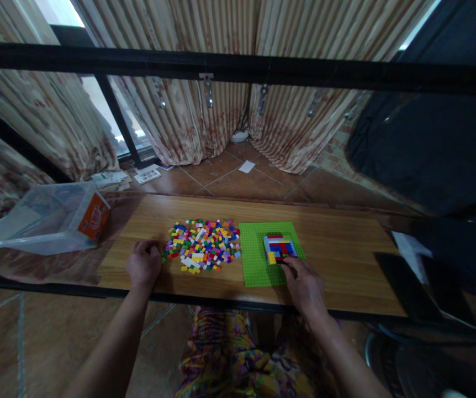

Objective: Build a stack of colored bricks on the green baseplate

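A low block of mixed-colour toy bricks [280, 249] stands on a green studded baseplate [258, 273], right of the middle of the wooden board. At its near edge my right hand [304, 282] has thumb and fingers pinched together, apparently on a small dark toy brick [280, 262] that the fingertips partly cover. Left of the baseplate lies a loose pile of small toy bricks [205, 246] in many colours. My left hand [144, 262] rests on the board beside the pile's left edge. Its fingers are curled closed, and their inside is hidden.
A clear plastic box [51, 221] with an orange label sits to the left of the wooden board [337, 249]. A dark flat object [403, 284] lies by the board's right end. Beyond the table, a black metal bar [238, 66] crosses in front of striped curtains [217, 121].
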